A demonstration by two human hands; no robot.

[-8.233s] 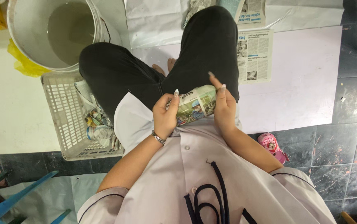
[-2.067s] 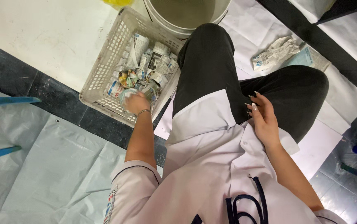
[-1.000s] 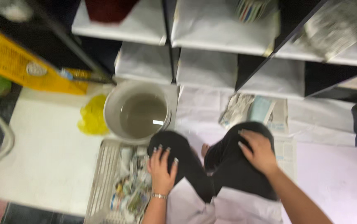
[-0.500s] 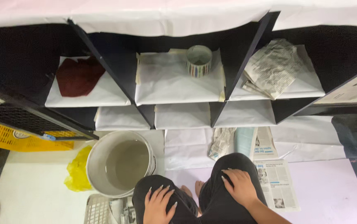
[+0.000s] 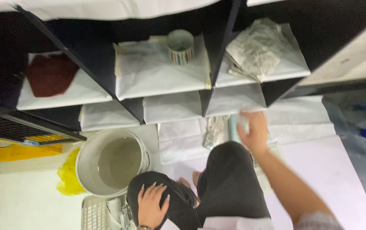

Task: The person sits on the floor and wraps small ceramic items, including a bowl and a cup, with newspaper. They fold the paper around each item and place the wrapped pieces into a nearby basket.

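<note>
The right hand [image 5: 253,134] has lifted off the knee and reached forward toward the newspapers [image 5: 217,132] on the floor.

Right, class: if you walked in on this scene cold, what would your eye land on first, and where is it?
Probably the right hand, blurred, reaching forward over the knee toward the newspapers on the floor below the black shelf unit. Next, the white bucket of murky water at lower left, beside the left hand, which rests on the other knee. Then the striped cup in the middle shelf compartment.
</note>
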